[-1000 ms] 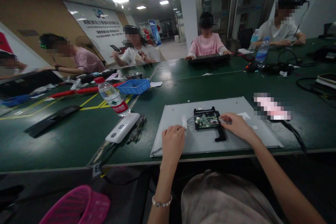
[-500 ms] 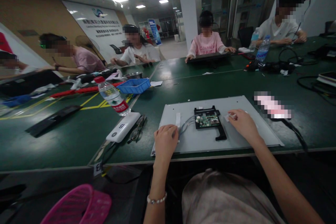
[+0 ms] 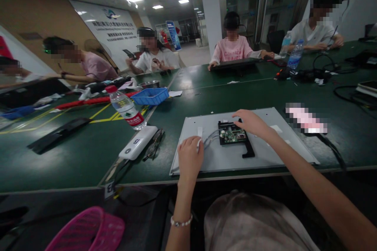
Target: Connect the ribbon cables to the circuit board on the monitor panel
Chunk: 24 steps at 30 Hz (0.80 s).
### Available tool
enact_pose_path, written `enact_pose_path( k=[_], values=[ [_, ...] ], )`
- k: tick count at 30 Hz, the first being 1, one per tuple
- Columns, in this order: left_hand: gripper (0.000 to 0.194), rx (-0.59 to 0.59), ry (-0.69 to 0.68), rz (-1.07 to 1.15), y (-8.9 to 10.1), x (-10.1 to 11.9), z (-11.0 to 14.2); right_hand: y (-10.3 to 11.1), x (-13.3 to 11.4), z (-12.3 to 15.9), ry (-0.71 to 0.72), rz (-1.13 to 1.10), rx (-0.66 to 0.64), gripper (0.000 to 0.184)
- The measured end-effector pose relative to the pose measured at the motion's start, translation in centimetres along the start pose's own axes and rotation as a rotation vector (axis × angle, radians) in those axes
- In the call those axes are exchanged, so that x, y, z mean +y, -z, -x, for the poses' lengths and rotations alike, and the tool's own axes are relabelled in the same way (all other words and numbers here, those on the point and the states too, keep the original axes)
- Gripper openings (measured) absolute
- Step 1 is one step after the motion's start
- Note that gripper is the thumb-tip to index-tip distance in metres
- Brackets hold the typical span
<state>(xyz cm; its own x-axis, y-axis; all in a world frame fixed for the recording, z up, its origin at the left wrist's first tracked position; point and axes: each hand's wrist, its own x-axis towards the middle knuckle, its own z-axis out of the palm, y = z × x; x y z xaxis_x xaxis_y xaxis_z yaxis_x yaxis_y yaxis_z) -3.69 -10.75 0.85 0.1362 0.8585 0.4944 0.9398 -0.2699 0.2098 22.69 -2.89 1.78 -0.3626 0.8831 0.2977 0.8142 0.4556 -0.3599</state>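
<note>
A grey flat panel (image 3: 212,162) lies on the table, and a black plastic bracket (image 3: 249,149) with a green circuit board (image 3: 234,136) sits on its middle. Thin grey cables (image 3: 209,138) run from the board's left side toward my left hand (image 3: 191,156). That hand is curled at the panel's left part, thumb and fingers close together, with a bit of white between them that I cannot make out. A white strip (image 3: 200,131) lies just beyond it. My right hand (image 3: 251,122) is over the bracket's upper right corner, fingers apart, nothing visible in it.
To the left are a white power bank (image 3: 138,143), eyeglasses (image 3: 153,145), a water bottle (image 3: 126,108) and a blue tray (image 3: 151,97). A pixelated device (image 3: 306,119) with a black cable lies to the right. A pink basket (image 3: 112,223) is below the table edge. Several people sit around.
My right hand has moved from the white piece right of the board, leftward and away from me, to the bracket's top corner. My left hand went left, then came slightly back right.
</note>
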Motion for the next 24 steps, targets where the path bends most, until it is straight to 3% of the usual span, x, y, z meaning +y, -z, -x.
enact_pose_path(
  k=[5,9,16,24],
  values=[
    [0.033,-0.057,-0.16,0.142,-2.0,4.6,-0.6,-1.9,-1.3,-2.8,0.006,0.066,-0.163,0.028],
    [0.045,-0.127,-0.224,0.142,-3.7,7.0,-0.5,-2.2,-2.2,-3.0,-0.021,0.148,-0.194,0.026],
    [0.044,-0.242,-0.276,0.053,-4.3,6.9,-0.1,-2.5,-2.4,-2.7,-0.055,0.204,-0.168,0.027],
    [0.044,-0.253,-0.262,0.047,-4.3,6.9,-0.1,-2.0,-0.6,-2.5,-0.096,0.235,0.023,0.028]
  ],
)
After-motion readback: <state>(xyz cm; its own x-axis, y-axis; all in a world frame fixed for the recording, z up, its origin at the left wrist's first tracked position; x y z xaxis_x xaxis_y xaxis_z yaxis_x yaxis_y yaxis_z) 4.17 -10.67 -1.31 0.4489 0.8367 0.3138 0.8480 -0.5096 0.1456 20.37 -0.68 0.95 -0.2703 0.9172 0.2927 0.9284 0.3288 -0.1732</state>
